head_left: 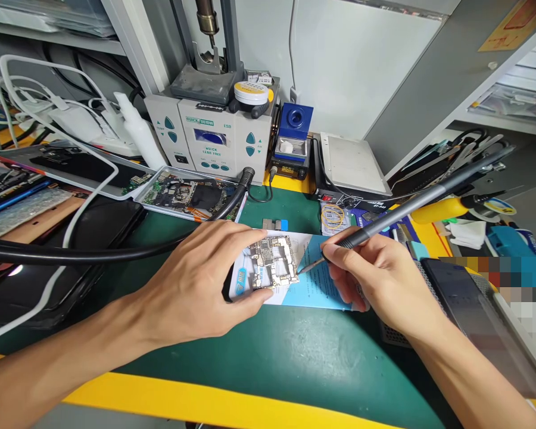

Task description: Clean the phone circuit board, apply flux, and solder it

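A small phone circuit board [274, 262] with cut-out openings lies over a white and blue printed card [315, 286]. The fingers and thumb of my left hand [201, 280] pinch it from the left, at its upper and lower edges. Held like a pen in my right hand [375, 271] is a long grey soldering iron [397, 211]. Its thin dark tip points left and sits at the board's lower right corner; whether it touches, I cannot tell. Part of the card is hidden behind my hands.
Behind stands a hot-air station [218, 140], with a small soldering station [290, 167] beside it. A thick black hose [116, 251] crosses the left side. A tray of boards [192, 196] lies back left. A phone [455, 298] rests at right on the green mat [286, 357].
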The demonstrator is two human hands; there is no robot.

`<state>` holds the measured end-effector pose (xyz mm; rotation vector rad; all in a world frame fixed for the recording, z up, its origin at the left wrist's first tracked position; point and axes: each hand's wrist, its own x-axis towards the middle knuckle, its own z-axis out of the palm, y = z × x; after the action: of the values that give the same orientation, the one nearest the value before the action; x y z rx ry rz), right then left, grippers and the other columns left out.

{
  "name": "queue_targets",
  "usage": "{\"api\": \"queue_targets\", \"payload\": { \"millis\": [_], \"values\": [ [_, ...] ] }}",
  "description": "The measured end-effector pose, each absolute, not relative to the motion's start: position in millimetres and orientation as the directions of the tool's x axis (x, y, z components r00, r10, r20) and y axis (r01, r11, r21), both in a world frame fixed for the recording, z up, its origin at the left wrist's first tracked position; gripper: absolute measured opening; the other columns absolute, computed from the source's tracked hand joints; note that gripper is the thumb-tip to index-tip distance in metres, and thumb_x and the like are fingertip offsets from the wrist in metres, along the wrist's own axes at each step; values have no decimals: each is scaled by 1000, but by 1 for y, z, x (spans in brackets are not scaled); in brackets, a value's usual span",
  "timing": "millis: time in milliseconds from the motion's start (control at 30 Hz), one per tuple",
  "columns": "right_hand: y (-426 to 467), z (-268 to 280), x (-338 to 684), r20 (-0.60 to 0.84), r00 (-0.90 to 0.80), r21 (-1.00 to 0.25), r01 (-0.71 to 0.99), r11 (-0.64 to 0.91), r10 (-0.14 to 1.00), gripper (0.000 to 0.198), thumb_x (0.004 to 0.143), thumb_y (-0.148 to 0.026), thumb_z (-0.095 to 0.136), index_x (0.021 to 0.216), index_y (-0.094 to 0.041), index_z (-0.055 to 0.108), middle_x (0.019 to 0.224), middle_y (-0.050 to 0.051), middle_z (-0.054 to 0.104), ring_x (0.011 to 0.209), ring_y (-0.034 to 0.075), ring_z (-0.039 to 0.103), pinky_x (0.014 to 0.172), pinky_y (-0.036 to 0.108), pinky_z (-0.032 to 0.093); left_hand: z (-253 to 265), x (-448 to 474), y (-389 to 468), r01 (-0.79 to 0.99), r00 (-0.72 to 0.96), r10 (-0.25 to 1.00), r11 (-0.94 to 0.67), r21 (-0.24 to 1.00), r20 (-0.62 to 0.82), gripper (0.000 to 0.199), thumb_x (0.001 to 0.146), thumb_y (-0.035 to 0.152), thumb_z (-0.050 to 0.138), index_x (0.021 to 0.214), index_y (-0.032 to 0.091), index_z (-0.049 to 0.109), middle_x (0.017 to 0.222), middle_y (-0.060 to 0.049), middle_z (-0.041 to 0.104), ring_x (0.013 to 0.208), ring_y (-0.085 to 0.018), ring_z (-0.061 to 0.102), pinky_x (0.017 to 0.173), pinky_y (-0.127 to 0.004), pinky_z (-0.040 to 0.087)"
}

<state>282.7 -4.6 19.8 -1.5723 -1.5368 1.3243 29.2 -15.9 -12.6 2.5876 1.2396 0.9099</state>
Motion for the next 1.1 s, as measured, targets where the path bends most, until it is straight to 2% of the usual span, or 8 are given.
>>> {"api": "queue_targets", "payload": {
  "millis": [1100],
  "values": [
    [-5,20,282,-261,-154,-908,373,-189,953,38,91,-41,64,61,-20,56,41,-3,53,33,9,42,32,21,32,-11,28,-17,673,477,740,-655,345,474,53,85,30,72,132,12,55,123,-12,65,115,-26,61,108,-41,46]
  ]
}}
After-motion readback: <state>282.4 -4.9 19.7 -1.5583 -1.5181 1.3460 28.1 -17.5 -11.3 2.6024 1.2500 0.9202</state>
